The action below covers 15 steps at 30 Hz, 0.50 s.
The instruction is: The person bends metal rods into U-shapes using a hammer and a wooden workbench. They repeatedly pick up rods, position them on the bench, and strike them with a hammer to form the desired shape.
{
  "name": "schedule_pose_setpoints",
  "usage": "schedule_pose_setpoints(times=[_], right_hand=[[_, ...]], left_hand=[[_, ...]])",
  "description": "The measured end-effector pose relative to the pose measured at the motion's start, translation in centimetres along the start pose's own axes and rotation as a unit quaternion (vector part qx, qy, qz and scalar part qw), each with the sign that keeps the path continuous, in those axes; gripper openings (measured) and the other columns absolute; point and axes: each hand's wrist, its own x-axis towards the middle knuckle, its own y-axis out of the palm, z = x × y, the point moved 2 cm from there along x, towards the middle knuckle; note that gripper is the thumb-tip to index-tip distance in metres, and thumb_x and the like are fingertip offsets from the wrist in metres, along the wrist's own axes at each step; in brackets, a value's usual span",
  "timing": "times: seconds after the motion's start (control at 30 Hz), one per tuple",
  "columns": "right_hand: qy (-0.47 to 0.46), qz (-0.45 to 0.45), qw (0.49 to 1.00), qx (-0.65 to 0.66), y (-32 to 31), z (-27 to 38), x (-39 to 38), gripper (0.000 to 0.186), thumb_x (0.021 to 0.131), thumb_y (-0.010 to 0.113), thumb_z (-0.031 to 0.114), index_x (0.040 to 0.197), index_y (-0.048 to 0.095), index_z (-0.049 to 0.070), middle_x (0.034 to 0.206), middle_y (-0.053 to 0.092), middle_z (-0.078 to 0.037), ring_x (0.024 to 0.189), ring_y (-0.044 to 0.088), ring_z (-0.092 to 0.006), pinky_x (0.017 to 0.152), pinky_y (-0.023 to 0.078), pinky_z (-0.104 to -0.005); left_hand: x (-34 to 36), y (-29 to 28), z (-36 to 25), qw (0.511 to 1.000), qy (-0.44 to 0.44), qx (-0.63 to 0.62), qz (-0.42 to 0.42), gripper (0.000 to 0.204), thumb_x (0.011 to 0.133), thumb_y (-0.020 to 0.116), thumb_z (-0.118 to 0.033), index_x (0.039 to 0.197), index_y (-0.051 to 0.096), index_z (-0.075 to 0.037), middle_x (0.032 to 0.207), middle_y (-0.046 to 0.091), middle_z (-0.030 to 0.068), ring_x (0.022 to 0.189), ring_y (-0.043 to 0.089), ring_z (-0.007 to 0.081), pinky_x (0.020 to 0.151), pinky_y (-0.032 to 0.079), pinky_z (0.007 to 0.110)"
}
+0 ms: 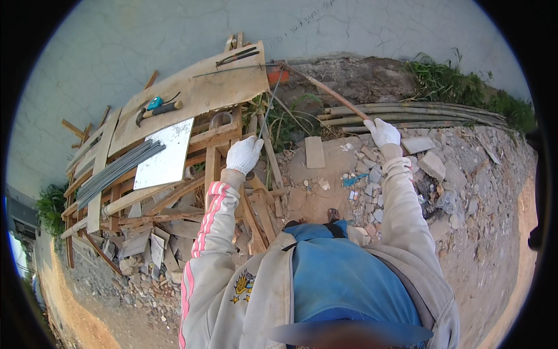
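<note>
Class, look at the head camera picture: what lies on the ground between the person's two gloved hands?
In the head view, between the left hand and right hand lie a flat tan slab, small rubble and weeds.

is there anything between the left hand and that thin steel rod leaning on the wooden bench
Nothing visible stands between them. The left hand, in a white glove, is already at the lower end of the thin rod, which runs up toward the plywood board. Whether the fingers are closed on the rod cannot be told.

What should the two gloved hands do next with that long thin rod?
Probably slide the long thin rod toward the wooden bench. The right hand grips one end, the left hand is by the bench edge, and other rods already lie there.
</note>
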Motion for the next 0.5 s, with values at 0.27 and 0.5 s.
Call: schedule_pose_setpoints(times=[0.27,0.5], right_hand=[[-0.025,-0.08,0.996,0.022,1.1,4.7,-5.8,0.055,0.103,0.05,0.057,0.091,0.068,0.007,0.084,0.072,-0.025,0.086,0.071,-0.0457,0.076,0.054,-0.0588],[-0.027,-0.05,0.998,0.035,-0.4,4.9,-6.5,0.045,0.101,0.058,0.052,0.091,0.063,0.008,0.077,0.071,-0.023,0.079,0.071,-0.0434,0.071,0.054,-0.0571]], left_hand=[[2.2,-3.5,5.7,0.998,0.065,-0.001,0.004,0.048,0.103,0.053,-0.045,0.114,0.072,-0.002,0.105,0.072,0.028,0.106,0.067,0.0469,0.091,0.052,0.052],[1.7,-4.6,5.3,0.999,0.026,-0.028,0.034,0.047,0.103,0.054,-0.046,0.111,0.072,-0.003,0.102,0.073,0.0276,0.102,0.068,0.0475,0.089,0.052,0.054]])
